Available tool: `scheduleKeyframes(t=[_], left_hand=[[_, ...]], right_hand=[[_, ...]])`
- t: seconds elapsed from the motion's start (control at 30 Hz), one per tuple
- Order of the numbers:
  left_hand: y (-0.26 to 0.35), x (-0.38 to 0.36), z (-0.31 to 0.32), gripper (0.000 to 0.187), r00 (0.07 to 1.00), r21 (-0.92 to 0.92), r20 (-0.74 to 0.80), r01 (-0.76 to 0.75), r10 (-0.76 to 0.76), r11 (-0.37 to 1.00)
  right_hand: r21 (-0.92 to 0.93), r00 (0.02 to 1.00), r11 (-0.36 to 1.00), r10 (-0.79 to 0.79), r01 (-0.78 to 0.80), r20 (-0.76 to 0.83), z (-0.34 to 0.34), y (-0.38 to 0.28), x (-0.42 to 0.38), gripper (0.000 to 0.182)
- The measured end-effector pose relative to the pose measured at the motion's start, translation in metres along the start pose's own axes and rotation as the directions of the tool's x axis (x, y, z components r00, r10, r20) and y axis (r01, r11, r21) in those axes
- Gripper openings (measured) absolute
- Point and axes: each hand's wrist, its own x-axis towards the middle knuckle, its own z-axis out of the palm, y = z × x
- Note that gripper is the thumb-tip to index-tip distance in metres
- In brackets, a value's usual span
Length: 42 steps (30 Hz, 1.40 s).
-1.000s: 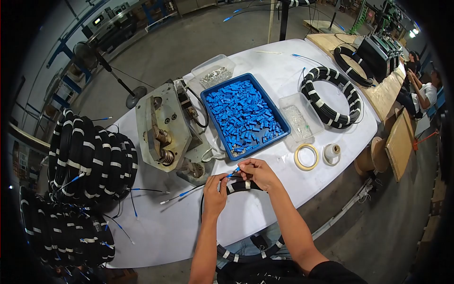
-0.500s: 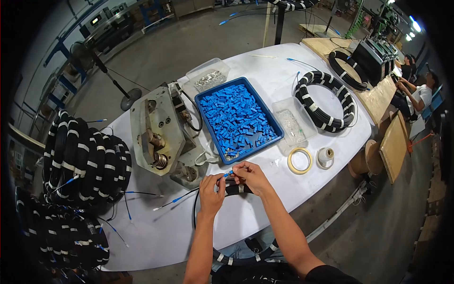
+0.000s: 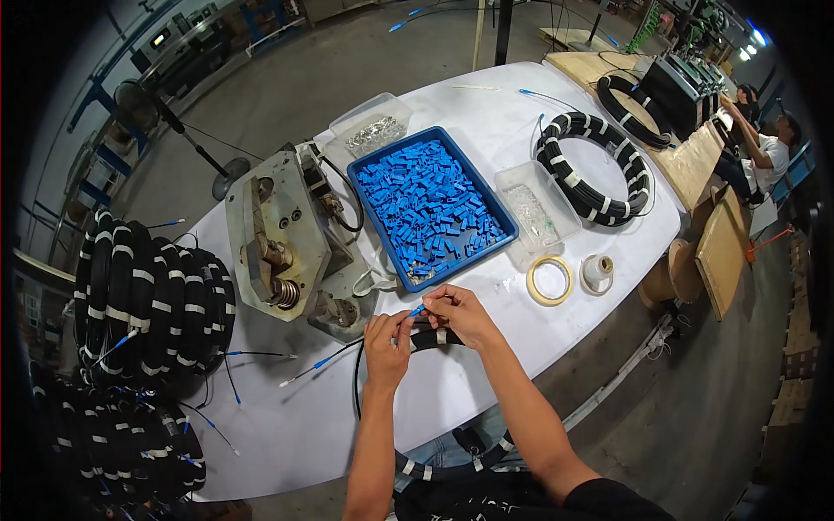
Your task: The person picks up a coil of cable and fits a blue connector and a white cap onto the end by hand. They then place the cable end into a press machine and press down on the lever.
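Just below the blue tray, my two hands meet over a small blue connector on a black cable. My left hand is closed with thumb and fingers pinching the connector's lower end. My right hand pinches at its upper end, hiding part of it. Beneath the hands a taped black cable coil hangs over the table edge toward my lap. To the left of my left hand lies a loose cable end with a blue sleeve and a white tip.
The blue tray holds many blue connectors. A metal press stands left, beside stacked cable coils. Rightward are a clear bin, a tape roll, a spool and another coil. A person sits far right.
The view has shifted slightly, so the tray and press sit a little higher and further left. Both hands keep hold of the blue connector, the right hand a bit higher.
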Motion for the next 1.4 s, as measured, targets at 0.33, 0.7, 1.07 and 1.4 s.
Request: scheduleKeyframes(t=[0.33, 0.7, 1.07, 1.4], left_hand=[[0.0051, 0.0001, -0.0013, 0.012, 1.0, 0.062, 0.028, -0.01, 0.008, 0.998], [0.0013, -0.0018, -0.0007, 0.013, 0.999, 0.07, 0.044, -0.025, 0.022, 0.997], [0.0011, -0.002, -0.0015, 0.011, 0.998, 0.051, 0.029, -0.05, 0.049, 0.997], [0.001, -0.0017, -0.0006, 0.011, 0.999, 0.055, 0.023, -0.034, 0.033, 0.998]], right_hand=[[-0.006, 1.0, 1.0, -0.02, 0.02, 0.005, -0.0006, 0.0015, 0.0007, 0.01], [0.002, 1.0, 1.0, 0.01, -0.01, 0.018, -0.0031, 0.002, 0.0014, 0.009], [0.005, 1.0, 1.0, 0.016, -0.016, 0.004, -0.0001, -0.0001, 0.0003, 0.006], [-0.009, 1.0, 1.0, 0.025, -0.024, 0.017, 0.0012, -0.0019, -0.0006, 0.007]])
